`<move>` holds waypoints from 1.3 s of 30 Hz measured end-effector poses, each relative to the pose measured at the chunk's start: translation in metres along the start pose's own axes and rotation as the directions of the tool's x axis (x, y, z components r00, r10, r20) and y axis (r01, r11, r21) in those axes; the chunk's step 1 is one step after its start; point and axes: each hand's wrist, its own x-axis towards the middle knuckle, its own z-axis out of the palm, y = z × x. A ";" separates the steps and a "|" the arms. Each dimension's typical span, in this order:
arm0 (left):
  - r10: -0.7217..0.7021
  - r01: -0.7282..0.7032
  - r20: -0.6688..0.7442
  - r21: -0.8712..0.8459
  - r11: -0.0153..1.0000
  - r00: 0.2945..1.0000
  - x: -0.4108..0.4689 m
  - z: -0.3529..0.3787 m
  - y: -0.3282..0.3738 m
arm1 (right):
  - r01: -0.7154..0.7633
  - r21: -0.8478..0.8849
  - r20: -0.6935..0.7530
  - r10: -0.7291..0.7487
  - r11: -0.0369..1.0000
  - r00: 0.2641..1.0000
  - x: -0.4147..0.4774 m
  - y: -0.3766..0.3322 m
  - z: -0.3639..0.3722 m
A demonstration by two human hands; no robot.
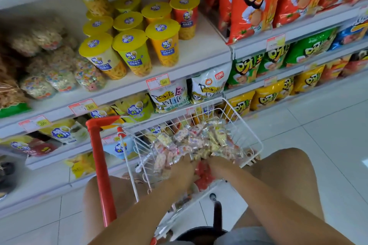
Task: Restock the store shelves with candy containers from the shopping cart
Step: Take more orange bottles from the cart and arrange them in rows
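The 2 hands reach into the white wire cart. The left hand and right hand lie side by side on its heap of clear candy packs. Their fingers are buried, so I cannot tell their grip. Beyond, yellow-lidded snack cups stand on the shelf.

Clear candy containers in white cart

Thin, smooth white-coated wire in the cart basket; glossy red plastic on its handle bar. Clear, crinkled, shiny film round the candy packs. Glossy, foil-like snack bags. Matt yellow cup lids. Smooth matt white shelf. Pale, faintly reflective floor tiles.
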 end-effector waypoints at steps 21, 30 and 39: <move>-0.206 -0.105 -0.307 -0.752 0.650 0.929 -0.041 -0.070 -0.020 | -0.016 0.278 -0.180 0.069 0.961 0.981 -0.056 -0.002 -0.073; -0.319 -0.363 -0.478 -0.860 0.358 0.819 -0.088 -0.178 -0.029 | 0.336 0.476 -0.641 0.059 0.813 0.766 -0.162 -0.018 -0.191; -0.410 -0.677 -0.712 -0.690 0.256 0.571 -0.171 -0.311 -0.052 | 0.736 0.330 -0.929 0.066 0.592 0.364 -0.280 -0.082 -0.310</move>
